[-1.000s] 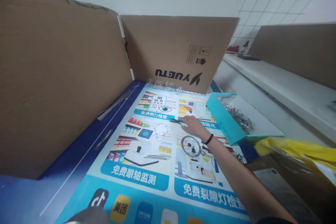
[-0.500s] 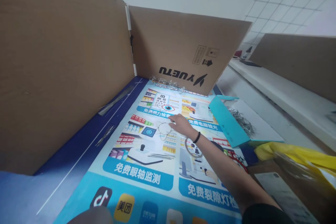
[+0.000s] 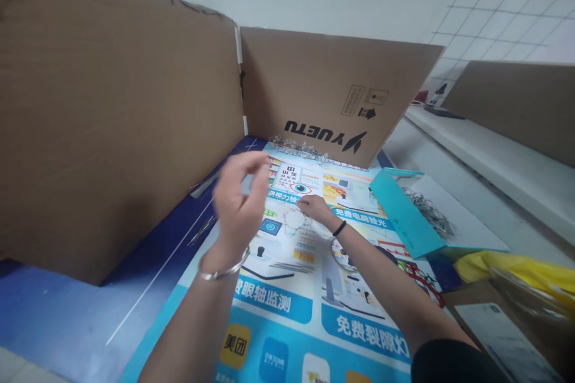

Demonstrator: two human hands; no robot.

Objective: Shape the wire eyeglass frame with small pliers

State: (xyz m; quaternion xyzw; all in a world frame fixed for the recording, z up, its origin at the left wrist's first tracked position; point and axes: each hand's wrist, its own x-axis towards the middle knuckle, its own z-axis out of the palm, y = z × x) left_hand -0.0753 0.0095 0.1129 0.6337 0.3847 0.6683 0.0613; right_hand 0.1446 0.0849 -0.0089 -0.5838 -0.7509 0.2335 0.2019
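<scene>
Above the poster [image 3: 291,326], the left hand [image 3: 240,200] is now raised in plain view, where half a second ago only a blurred shape showed at the bottom edge; its thumb stands apart from half-bent fingers, motion-blurred, with a bracelet [image 3: 224,269] at the wrist. The right hand [image 3: 317,209] remains at the upper edge of the ring [image 3: 286,224]; dark plier tips showed beyond its fingers a second ago, but I cannot tell what, if anything, it grips now. The poster covers much of a blue surface [image 3: 148,293], with brown boards [image 3: 323,84] upright behind and at left, and wire bits [image 3: 300,146] along the rear one's foot. At right, a teal box [image 3: 399,215] holds a grey wire tangle [image 3: 429,212], near a yellow bag [image 3: 516,269]; beyond runs a white ledge [image 3: 507,143]. The ring lies on the poster below the eye-chart print: thin, pale, uneven, a roughly round outline. Straight wires [image 3: 291,266] lie nearer the viewer, and a coil [image 3: 335,251] sits partly behind the right forearm.
</scene>
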